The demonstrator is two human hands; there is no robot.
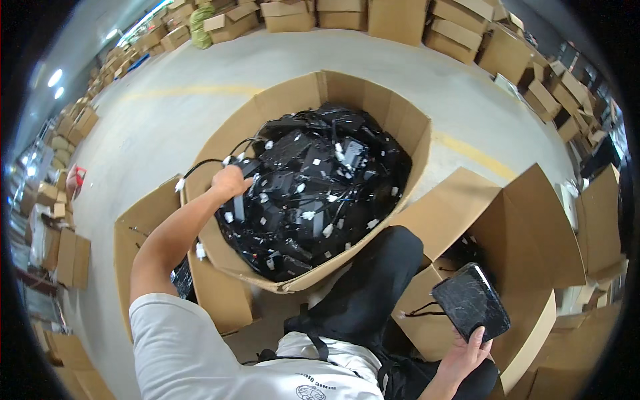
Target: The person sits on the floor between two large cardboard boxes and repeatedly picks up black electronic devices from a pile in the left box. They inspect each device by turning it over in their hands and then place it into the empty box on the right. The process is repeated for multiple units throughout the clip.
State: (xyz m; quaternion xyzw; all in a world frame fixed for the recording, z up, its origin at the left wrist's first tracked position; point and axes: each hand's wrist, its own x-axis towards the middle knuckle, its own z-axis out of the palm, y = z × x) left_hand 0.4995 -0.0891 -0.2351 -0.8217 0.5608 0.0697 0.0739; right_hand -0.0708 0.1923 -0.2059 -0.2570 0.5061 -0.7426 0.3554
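In the head view, a grey floor (160,120) is lined at twelve o'clock by cardboard cartons (398,21). At four o'clock, a scuffed black rectangular device (471,301) is clamped in the right hand's (465,355) grip. At nine o'clock, the left hand (230,182) is placed beside heaped black cabled devices (313,193) in a large carton (387,100); its grip cannot be told.

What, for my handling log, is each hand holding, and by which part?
The right hand holds a black device by its near edge, thumb on top. Whether the left hand, at the large box, grips anything cannot be told.
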